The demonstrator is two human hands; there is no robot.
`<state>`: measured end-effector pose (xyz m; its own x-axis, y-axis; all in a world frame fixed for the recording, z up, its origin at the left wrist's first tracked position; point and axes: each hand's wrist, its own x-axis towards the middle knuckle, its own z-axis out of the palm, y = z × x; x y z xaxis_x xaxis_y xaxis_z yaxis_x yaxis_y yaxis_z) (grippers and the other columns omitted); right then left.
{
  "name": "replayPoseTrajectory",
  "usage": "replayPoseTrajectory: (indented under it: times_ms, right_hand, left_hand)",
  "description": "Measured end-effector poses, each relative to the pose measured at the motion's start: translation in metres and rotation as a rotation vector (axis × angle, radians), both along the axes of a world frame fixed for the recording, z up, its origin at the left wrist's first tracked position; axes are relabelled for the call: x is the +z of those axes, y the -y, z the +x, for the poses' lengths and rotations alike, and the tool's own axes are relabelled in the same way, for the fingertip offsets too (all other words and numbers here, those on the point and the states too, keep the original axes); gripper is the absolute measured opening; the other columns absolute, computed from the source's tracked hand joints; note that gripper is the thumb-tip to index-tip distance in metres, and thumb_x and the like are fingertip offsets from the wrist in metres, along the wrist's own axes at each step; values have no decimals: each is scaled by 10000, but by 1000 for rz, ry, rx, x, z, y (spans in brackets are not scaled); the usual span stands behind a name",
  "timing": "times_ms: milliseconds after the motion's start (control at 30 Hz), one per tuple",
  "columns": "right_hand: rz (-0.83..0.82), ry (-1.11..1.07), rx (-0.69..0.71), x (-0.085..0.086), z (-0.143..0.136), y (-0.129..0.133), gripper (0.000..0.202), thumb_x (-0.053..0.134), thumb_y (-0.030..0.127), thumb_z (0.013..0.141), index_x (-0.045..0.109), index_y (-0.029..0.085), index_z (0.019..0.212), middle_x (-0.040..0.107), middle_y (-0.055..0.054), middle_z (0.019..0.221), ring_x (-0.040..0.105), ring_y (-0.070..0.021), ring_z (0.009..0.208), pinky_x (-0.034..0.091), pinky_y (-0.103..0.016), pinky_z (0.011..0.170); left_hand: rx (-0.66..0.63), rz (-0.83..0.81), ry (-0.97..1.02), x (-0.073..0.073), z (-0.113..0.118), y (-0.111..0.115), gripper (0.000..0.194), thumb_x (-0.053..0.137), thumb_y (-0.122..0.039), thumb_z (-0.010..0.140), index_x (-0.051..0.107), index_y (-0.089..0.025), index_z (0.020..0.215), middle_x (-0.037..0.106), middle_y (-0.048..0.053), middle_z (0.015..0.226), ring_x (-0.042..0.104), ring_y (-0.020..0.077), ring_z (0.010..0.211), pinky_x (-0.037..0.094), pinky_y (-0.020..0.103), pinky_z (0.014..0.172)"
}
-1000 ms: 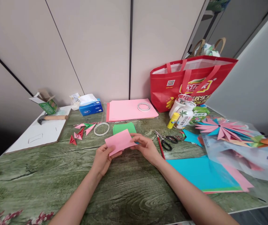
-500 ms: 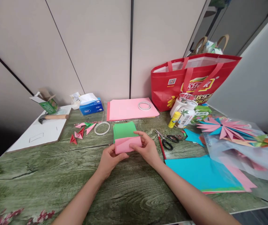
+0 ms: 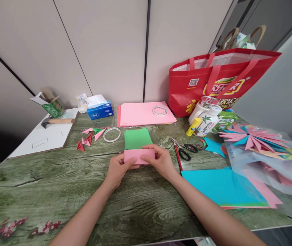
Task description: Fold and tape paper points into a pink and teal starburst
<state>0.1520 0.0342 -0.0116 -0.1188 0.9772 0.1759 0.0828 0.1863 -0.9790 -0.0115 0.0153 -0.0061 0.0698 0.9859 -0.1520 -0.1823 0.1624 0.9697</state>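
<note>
Both hands (image 3: 116, 170) (image 3: 164, 164) pinch pink paper (image 3: 135, 153); near edge of green stack (image 3: 137, 138) hidden.

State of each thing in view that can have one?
Pink sheet: held, seemingly folded
Left hand: gripping it
Right hand: gripping it
Green sheets: stacked flat
Scissors: seemingly ajar
Glue stick: standing, seemingly capped
Red bag: standing, open
Green box: open
Tissue box: open
Hammer: lying down
Blue sheet: flat
White rings: flat
Paper star: fanned out
Paper shapes: folded

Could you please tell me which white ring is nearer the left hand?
The ring left of the green paper, lying on the tabletop nearer the left hand; the other ring lies farther back on the pink paper stack.
</note>
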Motion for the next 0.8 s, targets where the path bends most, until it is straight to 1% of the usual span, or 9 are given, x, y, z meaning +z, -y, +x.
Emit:
replayPoseTrajectory:
  times_ms: [100,267,367,467,600,733,800]
  right_hand:
    - [-2,-4,-3,0,0,0,276,662,304,636,644,195,889,650,-44,879,583,-191,763,466,-285,633]
    - [4,26,-33,-2,1,0,270,668,304,632,652,190,876,659,-51,890,594,-205,789,473,-306,669]
    - [1,24,-24,-3,1,0,260,665,293,639,649,186,875,661,-49,880,595,-206,797,469,-304,679]
    - [1,32,-20,-2,1,0,260,655,292,651,644,186,889,658,-50,896,592,-207,817,465,-305,691]
    - [6,20,3,-2,2,-1,267,656,283,650,645,199,903,655,-42,923,590,-202,833,461,-306,708]
    - [-15,-21,14,-4,1,-2,256,667,284,636,657,199,877,662,-42,902,595,-204,825,466,-310,701]
    - [-30,-34,11,-4,1,-3,252,673,283,629,661,200,866,664,-42,896,596,-204,818,466,-306,691]
  left_hand:
    - [11,14,-16,0,0,0,278,704,-272,596,678,-119,827,703,44,757,624,181,665,525,319,657]
    - [15,28,30,2,-2,-2,400,693,-276,615,629,-119,978,699,62,779,625,173,646,513,289,624]
    - [18,10,28,3,-2,-2,449,697,-266,612,594,-124,1025,693,44,718,614,147,588,496,249,573]
    - [27,20,5,4,-2,-1,501,688,-278,623,554,-130,1083,679,23,648,604,140,565,480,239,561]
    - [47,27,-36,6,-1,0,533,697,-283,606,549,-134,1095,671,8,614,593,134,557,459,227,556]
    - [42,38,-50,7,-1,0,529,695,-286,606,550,-132,1091,660,1,600,580,122,536,447,212,536]
    - [42,50,-54,7,-1,0,562,690,-284,610,523,-129,1124,653,-3,588,577,121,531,451,213,538]
